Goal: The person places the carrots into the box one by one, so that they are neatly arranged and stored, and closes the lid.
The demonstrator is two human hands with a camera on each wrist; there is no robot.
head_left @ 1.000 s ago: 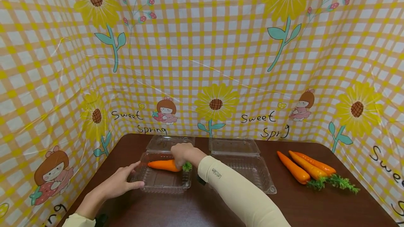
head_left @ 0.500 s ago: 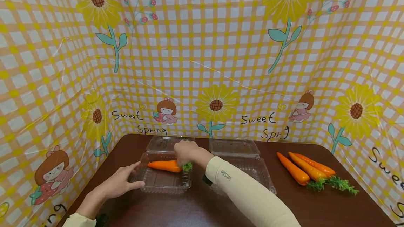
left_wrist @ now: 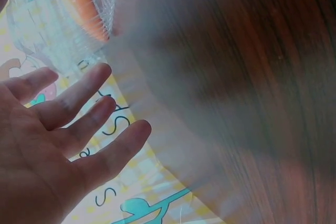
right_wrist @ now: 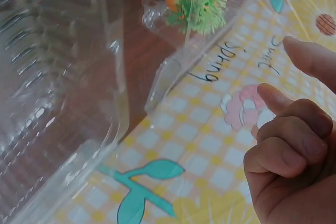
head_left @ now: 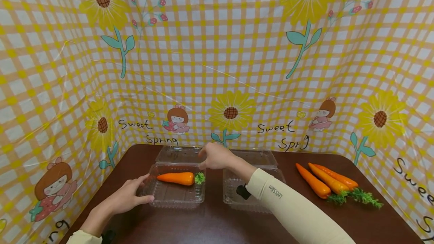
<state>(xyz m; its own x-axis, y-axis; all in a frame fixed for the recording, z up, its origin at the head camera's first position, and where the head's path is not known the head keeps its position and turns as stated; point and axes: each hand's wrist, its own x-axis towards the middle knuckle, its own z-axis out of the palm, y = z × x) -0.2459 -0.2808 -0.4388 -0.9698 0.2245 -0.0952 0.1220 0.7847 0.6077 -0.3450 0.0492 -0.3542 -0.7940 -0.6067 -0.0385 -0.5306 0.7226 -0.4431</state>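
Note:
An orange carrot [head_left: 176,178] with a short green top lies crosswise in the left clear plastic clamshell box [head_left: 176,202], its tip to the left. My left hand [head_left: 127,197] is at that box's left wall, thumb and fingers spread; whether they press on it is hard to tell. My right hand [head_left: 217,156] hovers above the gap between the two boxes, up and right of the carrot top. In the right wrist view the right hand [right_wrist: 294,140] holds nothing; thumb and index finger stand apart, the other fingers loosely curled. A second clear clamshell box [head_left: 230,201] lies partly under the right forearm.
Several carrots [head_left: 313,182] with green tops lie side by side on the right of the dark wooden table [head_left: 190,227]. Both box lids lie back toward the checked cloth [head_left: 230,67], which hangs around the back and sides.
My right hand has let go of the carrot and moved up and right, away from it. The carrot stays in the left box. The left hand has kept its place.

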